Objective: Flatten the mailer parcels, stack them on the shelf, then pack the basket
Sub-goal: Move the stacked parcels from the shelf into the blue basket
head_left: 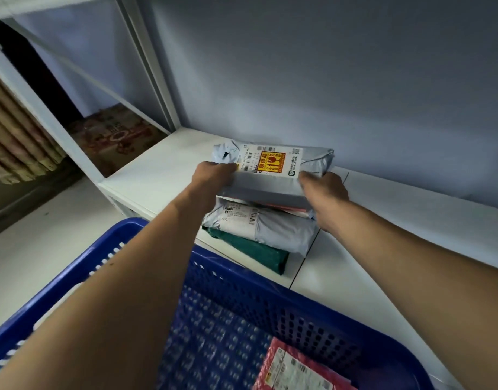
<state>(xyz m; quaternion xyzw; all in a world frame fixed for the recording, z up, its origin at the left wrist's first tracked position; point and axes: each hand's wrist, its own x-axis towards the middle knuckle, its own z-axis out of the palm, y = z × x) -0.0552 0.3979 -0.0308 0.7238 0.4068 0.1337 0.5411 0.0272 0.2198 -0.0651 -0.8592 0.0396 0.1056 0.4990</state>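
Two hands, left (212,177), right (325,192), grip top grey parcel (270,187)

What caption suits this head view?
The left hand and right hand grip the topmost grey mailer on the shelf, blue basket below.

White shelf (146,170), back edge flush to the wall (326,80). Green mailer (253,249) lies flat directly on it near the front edge, just left of a seam (298,273) in the board.
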